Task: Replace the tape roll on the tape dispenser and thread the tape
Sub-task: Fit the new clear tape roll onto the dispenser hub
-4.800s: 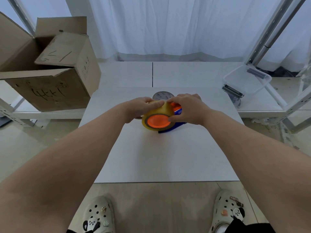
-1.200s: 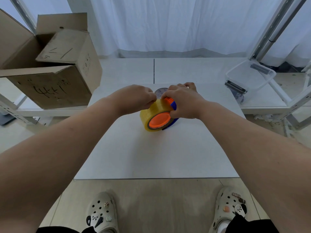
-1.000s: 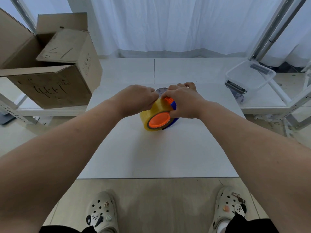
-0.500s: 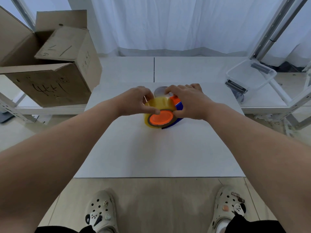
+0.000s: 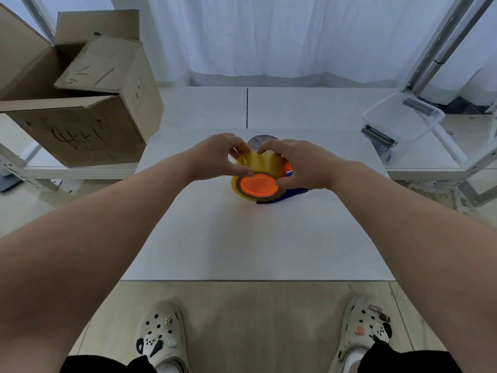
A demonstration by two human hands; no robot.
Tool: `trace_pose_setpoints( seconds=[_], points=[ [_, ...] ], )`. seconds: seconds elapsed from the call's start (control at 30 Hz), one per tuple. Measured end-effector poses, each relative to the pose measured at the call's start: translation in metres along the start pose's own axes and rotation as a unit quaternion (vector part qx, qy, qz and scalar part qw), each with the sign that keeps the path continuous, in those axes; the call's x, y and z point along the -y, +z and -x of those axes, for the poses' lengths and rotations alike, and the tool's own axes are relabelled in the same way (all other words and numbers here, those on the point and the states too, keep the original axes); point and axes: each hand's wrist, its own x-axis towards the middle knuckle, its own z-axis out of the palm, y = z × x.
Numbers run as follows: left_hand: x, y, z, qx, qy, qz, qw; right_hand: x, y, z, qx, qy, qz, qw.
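L hand [image 5: 215,157], R hand [image 5: 302,165] grip tape roll [image 5: 255,163] at table [image 5: 242,238]; curtain [image 5: 269,36] behind.

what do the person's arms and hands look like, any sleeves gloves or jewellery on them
Both arms are bare along all of their visible length: no sleeve shows on the left arm or the right arm. The left hand and right hand wear no gloves. No watch, bracelet or strap shows at either wrist, and no ring on the fingers in view.
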Motion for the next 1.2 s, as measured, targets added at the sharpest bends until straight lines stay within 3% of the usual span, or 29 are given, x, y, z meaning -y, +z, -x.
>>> trace_pose_setpoints(
  seconds=[0.57,0.83,1.03,1.2],
  points=[
    [-0.001,0.001,0.002,0.005,0.0,0.028,1.0,0.004,0.001,0.001,-0.037,0.035,-0.012,0.999],
    [0.005,0.012,0.008,0.044,-0.07,0.166,0.983,-0.002,0.0,0.005,-0.034,0.081,-0.039,0.995],
    [-0.004,0.007,0.001,-0.071,0.037,0.055,0.995,-0.006,-0.002,0.005,-0.04,0.096,-0.041,0.994],
    [-0.01,0.004,-0.003,-0.058,0.099,-0.084,0.99,-0.004,-0.002,0.005,-0.043,0.093,-0.025,0.994]
  ],
)
